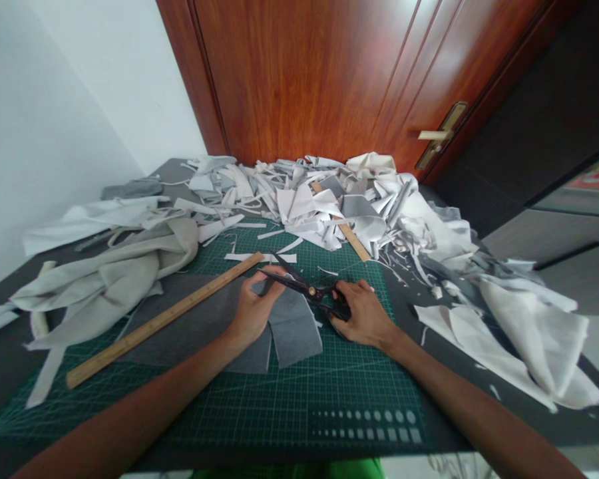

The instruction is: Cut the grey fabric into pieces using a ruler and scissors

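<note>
My right hand (363,311) is closed round the handles of black scissors (311,291), whose blades are parted and point left. My left hand (259,303) pinches the upper edge of a dark grey fabric piece (180,322) beside the blades. A narrower grey fabric strip (295,332) hangs to the right of a slit, below the scissors. My left fingers partly cover the fabric near the blade, so I cannot tell whether the strip is still joined. A wooden ruler (164,319) lies slantwise across the larger fabric, left of my hand.
Beneath lies a green cutting mat (259,409) on a dark table. Scraps of white and grey cloth (304,206) heap at the back, with a second wooden ruler (353,241) partly under them. Crumpled beige fabric (124,273) lies left, white cloth (534,332) right. A wooden door (299,80) stands behind.
</note>
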`<state>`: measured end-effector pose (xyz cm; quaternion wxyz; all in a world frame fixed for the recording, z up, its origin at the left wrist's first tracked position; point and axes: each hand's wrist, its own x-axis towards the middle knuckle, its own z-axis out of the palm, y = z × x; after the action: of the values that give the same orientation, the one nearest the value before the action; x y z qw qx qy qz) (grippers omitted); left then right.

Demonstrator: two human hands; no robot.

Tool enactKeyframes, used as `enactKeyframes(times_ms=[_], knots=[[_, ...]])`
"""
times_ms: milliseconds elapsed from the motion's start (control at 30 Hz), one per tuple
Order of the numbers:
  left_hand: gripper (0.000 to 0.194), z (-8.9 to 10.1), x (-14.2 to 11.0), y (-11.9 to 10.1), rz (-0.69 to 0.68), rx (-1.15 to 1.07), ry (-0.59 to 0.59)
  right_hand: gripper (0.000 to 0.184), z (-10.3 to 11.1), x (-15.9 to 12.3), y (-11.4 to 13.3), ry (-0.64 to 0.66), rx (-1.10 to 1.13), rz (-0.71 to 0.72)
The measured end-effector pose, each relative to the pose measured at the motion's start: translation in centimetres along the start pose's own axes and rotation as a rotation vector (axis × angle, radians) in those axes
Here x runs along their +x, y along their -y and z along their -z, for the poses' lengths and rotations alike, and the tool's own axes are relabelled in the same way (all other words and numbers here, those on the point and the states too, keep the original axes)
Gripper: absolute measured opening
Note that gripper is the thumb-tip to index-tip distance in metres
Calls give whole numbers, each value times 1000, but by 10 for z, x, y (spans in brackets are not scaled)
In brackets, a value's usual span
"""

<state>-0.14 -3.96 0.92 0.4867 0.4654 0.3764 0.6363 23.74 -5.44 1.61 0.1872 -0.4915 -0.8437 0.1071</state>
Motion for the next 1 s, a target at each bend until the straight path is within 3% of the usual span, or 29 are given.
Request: enactKeyframes(times_ms=[1000], knots=[[25,-3,-2,-3,52,22,-64,17,-1,1,-7,4,0,3]])
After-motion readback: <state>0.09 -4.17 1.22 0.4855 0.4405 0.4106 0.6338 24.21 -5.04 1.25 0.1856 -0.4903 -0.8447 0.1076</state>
